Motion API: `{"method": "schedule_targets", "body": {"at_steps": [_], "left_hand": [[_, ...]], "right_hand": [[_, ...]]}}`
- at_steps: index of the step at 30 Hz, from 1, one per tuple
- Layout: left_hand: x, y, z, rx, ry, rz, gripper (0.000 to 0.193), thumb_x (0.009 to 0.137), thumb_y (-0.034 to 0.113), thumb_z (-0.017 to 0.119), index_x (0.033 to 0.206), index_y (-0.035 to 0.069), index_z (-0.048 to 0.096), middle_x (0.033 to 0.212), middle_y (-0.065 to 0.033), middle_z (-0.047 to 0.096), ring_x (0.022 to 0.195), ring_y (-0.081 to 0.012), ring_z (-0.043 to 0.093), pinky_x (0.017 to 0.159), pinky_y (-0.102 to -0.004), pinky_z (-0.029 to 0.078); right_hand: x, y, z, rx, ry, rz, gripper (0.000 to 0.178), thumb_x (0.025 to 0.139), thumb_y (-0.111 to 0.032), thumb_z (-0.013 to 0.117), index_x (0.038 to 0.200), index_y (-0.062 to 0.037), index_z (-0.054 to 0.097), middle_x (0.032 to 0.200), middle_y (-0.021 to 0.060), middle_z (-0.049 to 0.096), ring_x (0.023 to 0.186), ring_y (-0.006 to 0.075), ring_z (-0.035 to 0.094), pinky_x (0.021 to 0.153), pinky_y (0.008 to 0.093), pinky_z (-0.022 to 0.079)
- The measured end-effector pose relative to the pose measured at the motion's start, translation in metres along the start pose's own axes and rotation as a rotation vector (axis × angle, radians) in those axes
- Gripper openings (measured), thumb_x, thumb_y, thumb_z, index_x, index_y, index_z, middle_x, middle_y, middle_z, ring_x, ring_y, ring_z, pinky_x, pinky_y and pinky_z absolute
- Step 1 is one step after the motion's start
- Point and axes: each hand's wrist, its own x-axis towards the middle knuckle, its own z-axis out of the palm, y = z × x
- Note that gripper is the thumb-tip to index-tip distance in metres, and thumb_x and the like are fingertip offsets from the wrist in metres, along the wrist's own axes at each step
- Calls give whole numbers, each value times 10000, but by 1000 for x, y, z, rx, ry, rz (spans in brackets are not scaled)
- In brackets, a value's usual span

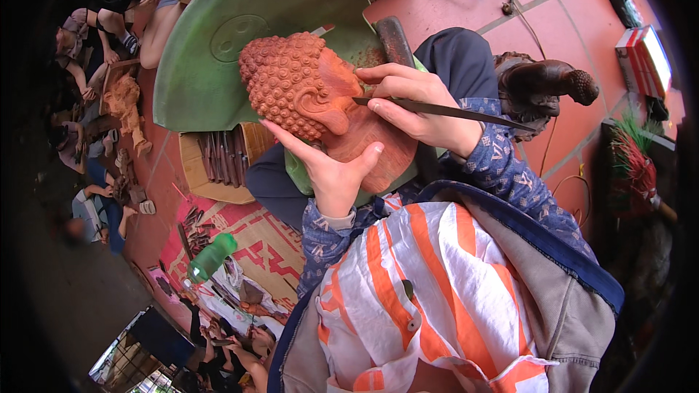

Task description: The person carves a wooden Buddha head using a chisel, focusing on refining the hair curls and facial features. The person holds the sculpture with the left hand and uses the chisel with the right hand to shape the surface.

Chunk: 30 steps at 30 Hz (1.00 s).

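Note:
A reddish-brown carved wooden bust (pixel 291 87), with curled hair and a long ear, lies tilted over my lap. My left hand (pixel 331 171) holds it at the neck and the back of the head, thumb and forefinger spread along the wood. In my right hand (pixel 419 105) is a long thin dark tool (pixel 466 113), flat and tapered, perhaps a file. Its narrow tip meets the bust near the jaw and ear. The forefinger of that hand touches the face side, which is turned mostly away from view.
Behind the bust curves a green plastic sheet (pixel 196 65). A cardboard box (pixel 191 167) of carving tools (pixel 226 156) stands left, near a green bottle (pixel 212 257) on a patterned mat (pixel 273 244). A dark carved figure (pixel 542 87) stands right. Other people sit at far left.

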Motion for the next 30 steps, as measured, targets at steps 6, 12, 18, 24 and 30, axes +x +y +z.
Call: {"method": "schedule_targets", "body": {"at_steps": [6, 12, 18, 24, 30], "left_hand": [[-2, -2, 2, -47, 26, -4, 1502, 616, 383, 939, 1544, -24, -169, 1585, -314, 81, 1491, -406, 154, 1224, -490, 132], [-4, -8, 2, 25, 31, 62, 1501, 614, 388, 938, 1543, -32, -163, 1585, -313, 79, 1488, -403, 161, 1223, -489, 135], [-2, -2, 6, -108, 35, -47, 1509, 608, 344, 949, 1543, -18, -178, 1590, -298, 74, 1484, -384, 174, 1223, -472, 156], [1, 1, 3, -21, 13, 34, 1507, 609, 370, 945, 1549, -4, -172, 1598, -303, 47, 1492, -399, 155, 1224, -493, 140], [0, 0, 4, -17, 39, 13, 1513, 596, 406, 941, 1544, -34, -154, 1593, -323, 34, 1505, -419, 90, 1229, -502, 84]], "right_hand": [[10, -11, 11, -76, -68, 11, 183, 862, -191, 725, 941, -33, 676, 1272, 254, 594, 1037, 414, 646, 864, 429, 540], [16, -2, 5, -54, -19, -8, 185, 857, -150, 717, 936, 17, 704, 1158, 256, 668, 925, 395, 689, 800, 406, 564], [15, -12, 9, 11, 40, 34, 158, 872, -127, 697, 895, 29, 690, 928, 207, 706, 926, 351, 710, 750, 392, 566], [15, -11, 14, -126, 63, -32, 162, 854, -136, 710, 918, 12, 695, 1016, 211, 710, 845, 388, 694, 728, 399, 571], [13, -29, 15, -80, 27, 46, 150, 848, -135, 712, 899, 4, 689, 995, 211, 691, 857, 389, 691, 712, 396, 565]]}}
